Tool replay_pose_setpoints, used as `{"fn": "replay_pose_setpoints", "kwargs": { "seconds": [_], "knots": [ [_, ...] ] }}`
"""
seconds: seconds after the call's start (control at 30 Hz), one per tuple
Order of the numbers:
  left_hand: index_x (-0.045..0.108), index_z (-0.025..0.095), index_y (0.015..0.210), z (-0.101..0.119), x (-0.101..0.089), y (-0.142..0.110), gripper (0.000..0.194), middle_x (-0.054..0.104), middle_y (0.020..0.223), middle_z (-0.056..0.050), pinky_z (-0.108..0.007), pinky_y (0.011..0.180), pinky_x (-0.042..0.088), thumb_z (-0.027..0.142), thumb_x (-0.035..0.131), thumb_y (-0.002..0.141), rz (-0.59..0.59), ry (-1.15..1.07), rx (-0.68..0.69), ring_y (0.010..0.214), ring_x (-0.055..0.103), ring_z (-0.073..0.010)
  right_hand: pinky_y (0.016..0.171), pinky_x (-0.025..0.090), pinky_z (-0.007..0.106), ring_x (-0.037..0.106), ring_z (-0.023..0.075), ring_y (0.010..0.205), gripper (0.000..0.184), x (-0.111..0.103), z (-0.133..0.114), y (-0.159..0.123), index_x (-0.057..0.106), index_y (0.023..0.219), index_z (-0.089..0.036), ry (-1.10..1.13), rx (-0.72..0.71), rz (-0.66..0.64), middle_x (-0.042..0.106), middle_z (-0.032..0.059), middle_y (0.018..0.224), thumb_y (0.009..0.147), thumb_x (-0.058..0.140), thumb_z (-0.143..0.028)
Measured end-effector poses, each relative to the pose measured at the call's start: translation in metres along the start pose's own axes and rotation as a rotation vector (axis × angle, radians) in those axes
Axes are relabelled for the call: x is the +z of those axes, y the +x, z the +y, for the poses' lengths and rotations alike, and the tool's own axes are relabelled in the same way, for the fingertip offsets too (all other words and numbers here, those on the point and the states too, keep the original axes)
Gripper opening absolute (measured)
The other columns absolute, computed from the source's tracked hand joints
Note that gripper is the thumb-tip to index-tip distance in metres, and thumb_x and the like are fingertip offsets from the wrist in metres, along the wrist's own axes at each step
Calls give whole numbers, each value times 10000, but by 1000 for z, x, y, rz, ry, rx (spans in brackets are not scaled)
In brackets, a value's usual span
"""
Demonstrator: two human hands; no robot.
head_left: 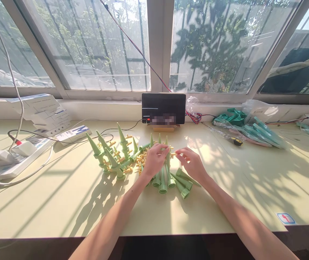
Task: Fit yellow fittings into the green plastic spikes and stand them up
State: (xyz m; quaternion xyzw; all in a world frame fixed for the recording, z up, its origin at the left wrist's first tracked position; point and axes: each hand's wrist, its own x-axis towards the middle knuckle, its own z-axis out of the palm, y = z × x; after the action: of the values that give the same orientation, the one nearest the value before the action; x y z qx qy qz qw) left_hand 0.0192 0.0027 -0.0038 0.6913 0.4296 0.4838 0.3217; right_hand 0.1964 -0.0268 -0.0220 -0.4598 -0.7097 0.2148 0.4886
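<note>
My left hand (154, 159) is closed around the upper part of a green plastic cone spike (167, 159) that stands among others. My right hand (191, 162) pinches a small yellow plastic piece (173, 154) beside that spike; its far end is too small to make out. Below my hands lie several loose green cones (163, 186) with their hollow threaded ends toward me. To the left stand several green spikes (113, 162) fitted with small yellow valves. A heap of yellow valves (140, 160) is partly hidden behind my left hand.
A dark tablet (163, 108) leans on a stand by the window. White boxes (51, 115) and a power strip (21, 159) with cables occupy the left. Green plastic packets (262, 131) and a black-and-yellow tool (237, 141) lie at the right. The table's front edge (170, 235) is near me.
</note>
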Motion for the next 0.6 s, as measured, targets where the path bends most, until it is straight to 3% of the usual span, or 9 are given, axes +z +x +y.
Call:
{"fn": "replay_pose_setpoints", "kwargs": {
  "seconds": [0.6],
  "knots": [
    [690, 194, 926, 5, 1, -2, 256, 604, 941, -53, -240, 583, 528, 409, 564, 871, -1, 12, 18, 699, 621, -129, 556, 490, 264, 575, 132, 646, 168, 0, 0, 1, 662, 926, -200, -32, 8, 0, 632, 46, 879, 899, 569, -338]
  ]
}}
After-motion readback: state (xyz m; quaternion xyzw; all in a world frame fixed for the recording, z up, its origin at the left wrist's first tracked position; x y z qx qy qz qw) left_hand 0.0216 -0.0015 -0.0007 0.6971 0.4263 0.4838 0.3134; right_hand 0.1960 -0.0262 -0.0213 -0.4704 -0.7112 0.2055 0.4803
